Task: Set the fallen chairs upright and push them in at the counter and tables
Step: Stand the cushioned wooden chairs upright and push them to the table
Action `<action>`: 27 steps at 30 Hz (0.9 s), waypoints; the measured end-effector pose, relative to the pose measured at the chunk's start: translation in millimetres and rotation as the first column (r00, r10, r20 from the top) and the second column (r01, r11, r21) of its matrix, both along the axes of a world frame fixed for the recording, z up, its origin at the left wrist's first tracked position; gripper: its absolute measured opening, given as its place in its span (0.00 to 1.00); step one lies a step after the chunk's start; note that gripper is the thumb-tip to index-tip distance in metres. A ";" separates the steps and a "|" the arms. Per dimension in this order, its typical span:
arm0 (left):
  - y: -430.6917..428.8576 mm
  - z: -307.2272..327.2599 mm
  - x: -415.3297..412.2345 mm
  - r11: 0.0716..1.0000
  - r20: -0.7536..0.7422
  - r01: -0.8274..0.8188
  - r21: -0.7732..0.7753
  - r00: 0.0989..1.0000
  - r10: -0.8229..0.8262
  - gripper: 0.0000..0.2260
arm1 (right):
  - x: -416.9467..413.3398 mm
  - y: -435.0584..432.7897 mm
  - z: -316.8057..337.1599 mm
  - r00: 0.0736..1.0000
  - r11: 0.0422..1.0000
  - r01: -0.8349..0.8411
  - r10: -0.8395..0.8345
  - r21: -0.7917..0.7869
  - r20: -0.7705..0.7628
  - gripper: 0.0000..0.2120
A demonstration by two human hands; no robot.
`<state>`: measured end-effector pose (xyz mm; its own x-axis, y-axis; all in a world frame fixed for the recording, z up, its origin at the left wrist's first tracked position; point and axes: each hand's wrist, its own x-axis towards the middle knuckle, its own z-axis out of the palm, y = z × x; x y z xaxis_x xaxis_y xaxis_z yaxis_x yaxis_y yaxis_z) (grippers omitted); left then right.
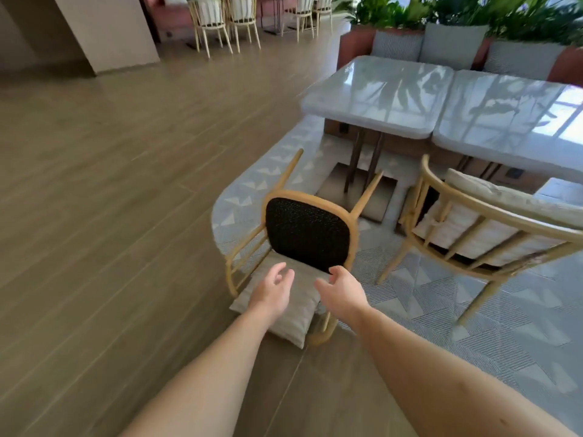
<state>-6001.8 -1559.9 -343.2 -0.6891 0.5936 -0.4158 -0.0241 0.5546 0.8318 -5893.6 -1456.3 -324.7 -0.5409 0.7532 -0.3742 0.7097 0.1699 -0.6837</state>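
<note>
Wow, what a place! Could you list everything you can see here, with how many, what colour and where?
Fallen chair: one, light wood, black seat, on its back before the hands.
Cushion: one, beige, under the fallen chair's back.
Upright chair: one, light wood, cream cushions, right, at the tables.
Tables: two, glossy white, side by side, upper right.
Far chairs: at least four, light wood, top.
Plants: green, top right.
Left hand: open, empty.
Right hand: open, empty.

Bright daylight, window glare on the marble tables (388, 99), motion blur, wide-angle bending at edges.
</note>
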 end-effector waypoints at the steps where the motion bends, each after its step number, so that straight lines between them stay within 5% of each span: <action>1: -17.8 -0.6 -13.6 1.000 0.002 -0.008 -0.009 1.000 0.008 0.19 | -16.0 -16.6 -1.2 1.000 1.000 -0.006 0.006 -0.003 -0.005 0.29; 9: -70.7 -11.6 -82.5 0.998 -0.012 0.021 -0.057 1.000 -0.021 0.19 | -92.0 -70.3 -17.3 0.999 0.999 -0.010 0.012 -0.037 0.033 0.29; 27: 0.2 -94.0 -226.3 0.986 0.014 0.147 -0.078 0.989 -0.146 0.17 | -226.2 -23.4 -96.7 0.991 0.986 0.120 -0.112 -0.119 0.067 0.27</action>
<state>-6228.1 -1559.6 -437.3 -0.5935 0.6529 -0.4707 0.0556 0.6166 0.7853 -6119.8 -1479.6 -421.4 -0.4263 0.7559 -0.4970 0.7601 0.0014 -0.6498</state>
